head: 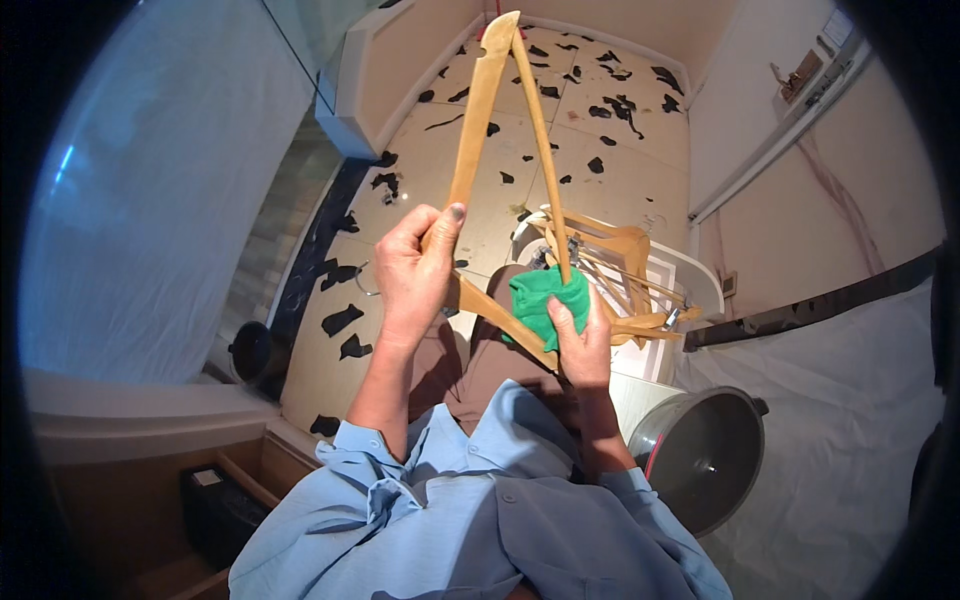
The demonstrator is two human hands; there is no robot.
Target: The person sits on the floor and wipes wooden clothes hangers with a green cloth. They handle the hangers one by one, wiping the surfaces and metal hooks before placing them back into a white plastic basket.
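Note:
A wooden clothes hanger (478, 124) is held up in front of me, one end pointing away. My left hand (415, 274) grips it near the middle, and its metal hook shows left of that hand. My right hand (581, 341) holds a green cloth (551, 296) wrapped around the hanger's thin bar (546, 150), close to the nearer end. Beyond my right hand, several more wooden hangers (630, 244) with metal clips lie piled in a white container (701, 270).
A dark grey bucket (705, 457) stands at my right. Another dark bucket (251, 351) is at the left. Black scraps (622, 109) are scattered over the tiled floor (480, 172). Glass (180, 172) borders the left, and a wooden compartment with a black box (217, 517) lies lower left.

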